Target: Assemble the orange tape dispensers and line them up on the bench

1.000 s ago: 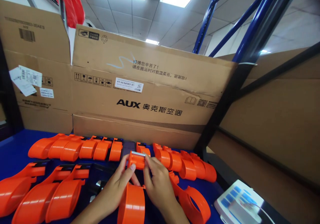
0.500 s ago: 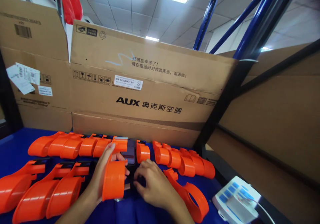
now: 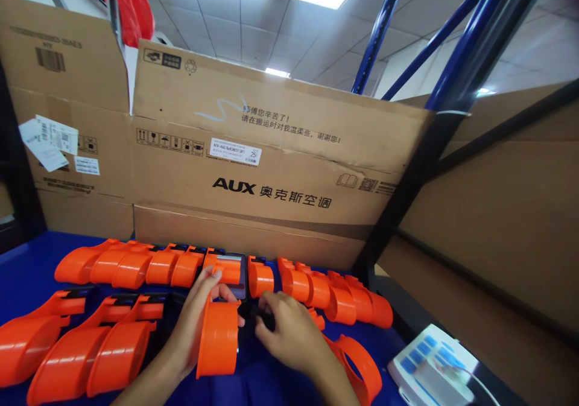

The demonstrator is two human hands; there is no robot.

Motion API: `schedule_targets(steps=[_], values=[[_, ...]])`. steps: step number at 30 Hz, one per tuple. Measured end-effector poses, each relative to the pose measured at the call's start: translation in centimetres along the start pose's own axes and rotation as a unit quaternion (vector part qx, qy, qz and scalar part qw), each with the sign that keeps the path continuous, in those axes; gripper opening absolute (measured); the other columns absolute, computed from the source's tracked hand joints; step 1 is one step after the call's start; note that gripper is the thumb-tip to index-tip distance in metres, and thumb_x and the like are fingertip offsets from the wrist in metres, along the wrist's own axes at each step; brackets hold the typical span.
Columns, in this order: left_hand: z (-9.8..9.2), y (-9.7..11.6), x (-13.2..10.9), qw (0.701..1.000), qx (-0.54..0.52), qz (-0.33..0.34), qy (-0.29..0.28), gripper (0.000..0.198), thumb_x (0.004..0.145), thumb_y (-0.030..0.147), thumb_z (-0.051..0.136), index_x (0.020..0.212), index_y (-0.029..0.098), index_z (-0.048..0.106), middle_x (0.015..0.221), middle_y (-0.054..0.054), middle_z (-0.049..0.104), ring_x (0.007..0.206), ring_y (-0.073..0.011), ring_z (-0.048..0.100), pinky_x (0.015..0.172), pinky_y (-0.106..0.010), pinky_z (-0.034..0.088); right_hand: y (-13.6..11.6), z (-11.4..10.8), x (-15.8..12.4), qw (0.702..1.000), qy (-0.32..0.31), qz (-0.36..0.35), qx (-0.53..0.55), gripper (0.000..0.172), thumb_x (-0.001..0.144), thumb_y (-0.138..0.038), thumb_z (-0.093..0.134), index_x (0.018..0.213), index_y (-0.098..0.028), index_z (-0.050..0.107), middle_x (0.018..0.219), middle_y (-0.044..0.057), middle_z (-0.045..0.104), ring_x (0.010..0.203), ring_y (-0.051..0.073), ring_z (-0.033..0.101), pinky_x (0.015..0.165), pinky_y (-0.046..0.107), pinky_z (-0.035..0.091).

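My left hand (image 3: 192, 318) is closed around an orange plastic tape dispenser (image 3: 219, 339), its wide ring facing down toward me. Just to the right, my right hand (image 3: 289, 330) pinches a small black part (image 3: 263, 317) close to the dispenser's edge; the part's exact shape is hard to make out. Behind the left hand is a dark rectangular tray or case (image 3: 243, 282) with a pale ridged strip. Beside my right forearm lies another orange dispenser (image 3: 368, 364), its ring showing and partly hidden by the arm.
Rows of orange dispensers (image 3: 122, 267) line the back of the blue table surface (image 3: 31, 261), several with black pieces on them. Larger-looking ones (image 3: 67, 358) lie front left. A white device with blue keys (image 3: 429, 358) and a cable stands right. Cardboard (image 3: 271, 171) and a rack post (image 3: 398, 195) rise behind.
Both hands and the held dispenser sit slightly further right in view. The black part now shows at my right fingertips, near the dispenser. The whole view has shifted a little.
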State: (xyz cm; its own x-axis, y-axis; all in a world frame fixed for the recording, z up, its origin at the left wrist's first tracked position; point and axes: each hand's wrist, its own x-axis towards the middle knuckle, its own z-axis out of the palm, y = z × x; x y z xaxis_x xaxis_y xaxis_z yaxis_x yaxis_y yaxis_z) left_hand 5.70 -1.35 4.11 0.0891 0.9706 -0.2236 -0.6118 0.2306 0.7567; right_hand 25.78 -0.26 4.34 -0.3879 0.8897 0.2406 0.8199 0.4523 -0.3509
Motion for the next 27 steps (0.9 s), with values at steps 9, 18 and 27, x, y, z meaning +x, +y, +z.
schedule_targets(steps=[9,18,27], values=[[-0.5,-3.3,0.6,0.990,0.098,0.048,-0.092,0.035,0.088,0.040,0.065,0.117,0.026,0.052,0.085,0.000,0.074,0.063,-0.0231,0.075,0.057,-0.033,0.056,0.0,1.0,0.2,0.958,0.216,-0.072,0.173,0.025,0.097,-0.032,0.058,0.120,-0.024,0.064,0.095,0.006,0.068,0.076,0.019,0.062,0.067,0.029,0.049],[-1.2,-4.3,1.2,0.978,0.159,0.050,-0.123,0.061,0.088,0.042,0.068,0.140,0.025,0.042,0.091,-0.002,0.074,0.069,-0.0203,0.073,0.069,-0.032,0.055,-0.7,1.4,0.0,0.960,0.202,-0.093,0.171,0.027,0.097,-0.027,0.060,0.123,-0.023,0.064,0.099,0.007,0.067,0.089,0.022,0.065,0.080,0.034,0.053],[-0.2,-3.2,0.1,0.992,0.077,0.021,-0.102,0.041,0.082,0.036,0.071,0.117,0.025,0.054,0.086,-0.003,0.075,0.064,-0.0239,0.075,0.061,-0.035,0.058,-0.2,0.3,0.0,0.968,0.152,-0.060,0.190,0.043,0.101,-0.031,0.048,0.143,-0.023,0.047,0.108,0.009,0.069,0.090,0.022,0.066,0.083,0.034,0.053]])
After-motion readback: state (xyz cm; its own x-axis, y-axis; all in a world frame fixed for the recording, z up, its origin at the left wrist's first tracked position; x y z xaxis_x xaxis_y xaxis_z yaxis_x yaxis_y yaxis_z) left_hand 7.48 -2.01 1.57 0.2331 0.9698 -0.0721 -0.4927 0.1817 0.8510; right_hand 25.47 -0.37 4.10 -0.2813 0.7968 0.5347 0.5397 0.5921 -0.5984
